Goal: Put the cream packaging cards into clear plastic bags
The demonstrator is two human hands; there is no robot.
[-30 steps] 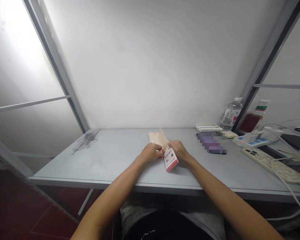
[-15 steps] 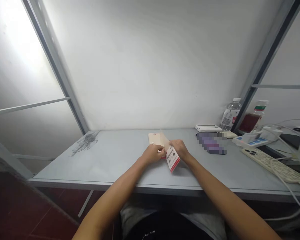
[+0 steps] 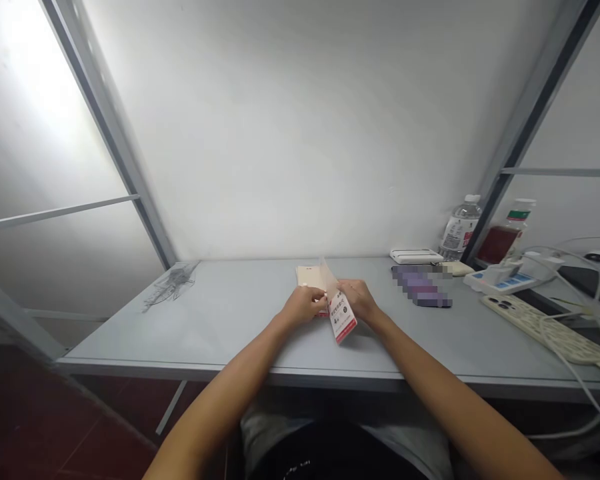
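A thin booklet-like packet (image 3: pixel 341 315) with dark print and a red lower edge stands raised and tilted above the desk. My right hand (image 3: pixel 359 298) is closed on its right side. Beside it a cream card (image 3: pixel 309 276) with a red lower part lies on the desk, partly covered by my left hand (image 3: pixel 305 304). The left fingers are pinched together at the packet's left edge; what they grip, if anything, is too small to tell.
On the grey desk (image 3: pixel 230 320), a purple pouch-like item (image 3: pixel 423 287), a white box (image 3: pixel 416 256), a water bottle (image 3: pixel 461 228), a power strip (image 3: pixel 503 281), a patterned phone (image 3: pixel 545 328) and tangled cables sit at the right. Dark scribbles (image 3: pixel 173 285) mark the left side.
The printed packet has turned slightly, its lower corner shifting a little left. My left hand has moved slightly left, while my right hand keeps its hold.
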